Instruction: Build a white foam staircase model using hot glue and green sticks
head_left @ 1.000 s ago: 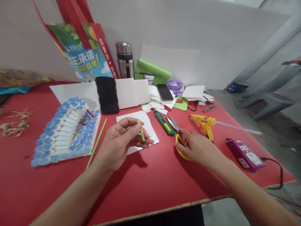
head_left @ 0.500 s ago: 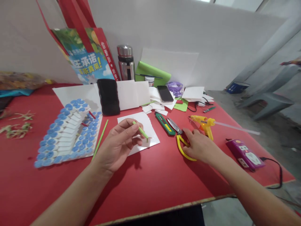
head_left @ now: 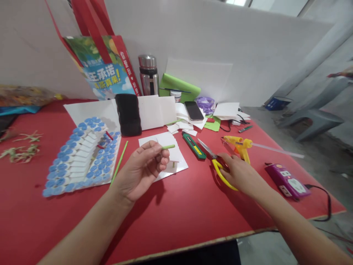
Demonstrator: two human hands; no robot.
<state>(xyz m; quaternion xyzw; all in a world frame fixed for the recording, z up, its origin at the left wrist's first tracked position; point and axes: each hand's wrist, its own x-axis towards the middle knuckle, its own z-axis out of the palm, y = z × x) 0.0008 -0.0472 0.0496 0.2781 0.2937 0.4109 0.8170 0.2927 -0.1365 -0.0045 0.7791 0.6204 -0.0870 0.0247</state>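
A short green stick is pinched between the thumb and fingers of my left hand, above a white board. My right hand has its fingers around the yellow handles of the scissors, whose blades point to the back left. Just left of the scissors lies a green cutter. A longer green stick rests beside my left wrist. Further left is a white model with blue round pieces and small white steps.
A yellow glue gun and a purple power block lie on the right. Behind are a black case, a steel flask, a phone, paper pieces and a bag.
The green stick in my left hand has turned from slanting down to nearly level. My right hand has moved slightly right, and the scissors have shifted with it.
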